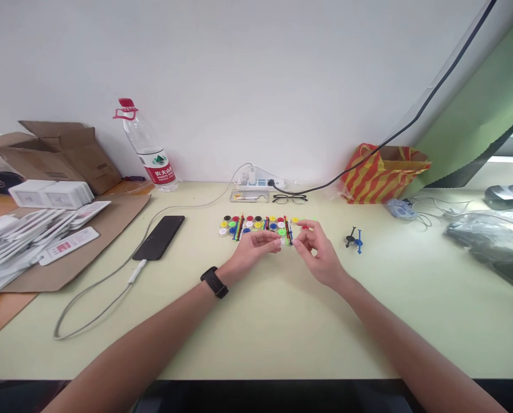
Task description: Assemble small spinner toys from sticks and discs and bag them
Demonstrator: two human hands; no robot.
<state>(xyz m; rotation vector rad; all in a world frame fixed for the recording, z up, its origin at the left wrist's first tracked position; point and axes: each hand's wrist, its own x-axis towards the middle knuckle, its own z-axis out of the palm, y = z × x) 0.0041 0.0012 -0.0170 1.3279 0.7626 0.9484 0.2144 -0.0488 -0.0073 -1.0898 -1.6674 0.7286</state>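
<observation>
My left hand, a black watch on its wrist, is closed, its thumb and fingers pressed together over the table. A small pale bit shows at its fingertips, too small to name. Just right of it, my right hand has its forefinger stretched out and its thumb apart from it, and I see nothing between them. Behind both hands lie rows of small coloured discs in red, yellow, white, blue, green and black. Thin coloured rods lie among them; my fingers hide part of the group.
A black rod piece and a blue rod piece lie to the right. Farther back are glasses, a clear case, a power strip and a striped bag. A charging phone and bottle stand left.
</observation>
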